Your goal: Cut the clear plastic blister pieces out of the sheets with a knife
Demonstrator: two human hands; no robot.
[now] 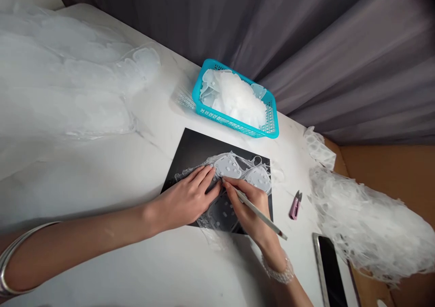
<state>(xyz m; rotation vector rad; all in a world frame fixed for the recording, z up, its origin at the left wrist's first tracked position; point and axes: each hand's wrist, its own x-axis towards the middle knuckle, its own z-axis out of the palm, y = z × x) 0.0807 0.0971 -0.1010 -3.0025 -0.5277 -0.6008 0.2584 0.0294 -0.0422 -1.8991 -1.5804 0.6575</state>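
Observation:
My left hand [190,198] lies flat, fingers stretched out, pressing on a translucent moulded sheet [228,165] with rounded panels, small raised bits and ragged thin edges. The sheet rests on a black square mat [193,143] in the middle of the table. In my right hand [249,205] is a slim, light pen-like tool [260,214], pinched between thumb and fingers. Its tip points down at the sheet, close to my left thumb; the tip itself is too small to make out. Part of the sheet is hidden under both hands.
Behind the mat stands a turquoise basket [220,119] holding translucent pieces. A large heap of clear sheets [68,80] covers the left. To the right lie pink thread snips [295,206], a phone [331,270] and a pile of stringy clear scraps [370,225] by a cardboard box [390,166].

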